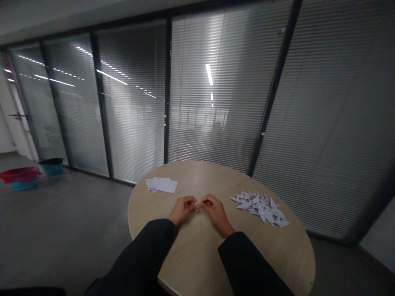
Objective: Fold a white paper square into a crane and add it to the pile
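Observation:
Over the middle of the table, my left hand (pixel 182 209) and my right hand (pixel 214 209) come together, fingers closed in a pinch. Between their fingertips is a small pink-and-white folded paper (pixel 198 205), both hands gripping it from opposite sides. Its exact shape is too small to make out, and the fingers hide part of it. To the right of my right hand lies a spread pile of white folded paper cranes (pixel 261 207). Beyond my left hand, several flat white paper sheets (pixel 163 184) overlap in a loose stack.
The round wooden table (pixel 197 259) stands close to a glass partition with blinds (pixel 216 135). On the grey floor at the far left are a blue bin with a red liner (pixel 23 179) and a blue bin with a black liner (pixel 52 167).

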### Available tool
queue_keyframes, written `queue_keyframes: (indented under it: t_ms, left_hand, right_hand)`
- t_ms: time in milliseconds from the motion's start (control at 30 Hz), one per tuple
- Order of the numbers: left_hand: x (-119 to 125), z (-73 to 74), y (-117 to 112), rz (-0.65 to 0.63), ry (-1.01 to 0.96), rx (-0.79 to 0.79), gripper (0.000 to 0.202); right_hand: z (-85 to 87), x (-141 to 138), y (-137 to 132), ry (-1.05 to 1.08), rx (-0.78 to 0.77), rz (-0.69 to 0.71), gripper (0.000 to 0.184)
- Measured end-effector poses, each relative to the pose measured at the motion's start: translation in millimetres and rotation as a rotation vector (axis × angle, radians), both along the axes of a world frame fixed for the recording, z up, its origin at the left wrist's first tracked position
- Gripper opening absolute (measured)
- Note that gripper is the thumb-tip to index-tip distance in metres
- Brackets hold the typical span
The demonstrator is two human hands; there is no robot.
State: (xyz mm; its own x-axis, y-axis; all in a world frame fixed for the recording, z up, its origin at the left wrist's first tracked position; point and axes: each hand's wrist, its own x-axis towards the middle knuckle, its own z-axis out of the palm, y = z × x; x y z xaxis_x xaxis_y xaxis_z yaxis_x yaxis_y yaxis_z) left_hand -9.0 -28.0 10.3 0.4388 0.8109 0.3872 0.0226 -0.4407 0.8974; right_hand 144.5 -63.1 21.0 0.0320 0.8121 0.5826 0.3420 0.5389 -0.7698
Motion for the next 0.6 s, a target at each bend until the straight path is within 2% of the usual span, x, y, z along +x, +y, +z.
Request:
queue_keyframes:
  t_ms: [367,600]
  left_hand:
    - [2.4,2.9,-4.4,-0.016,0.011,-0.028,0.041]
    - [-0.8,4.1,-5.6,0.054,0.095,0.096,0.038]
  right_hand:
    - [-3.0,2.9,4.2,0.048,-0.066,0.020,0.021]
    - [-2.3,1.4,3.2,0.003,-0.039,0.034,0.020]
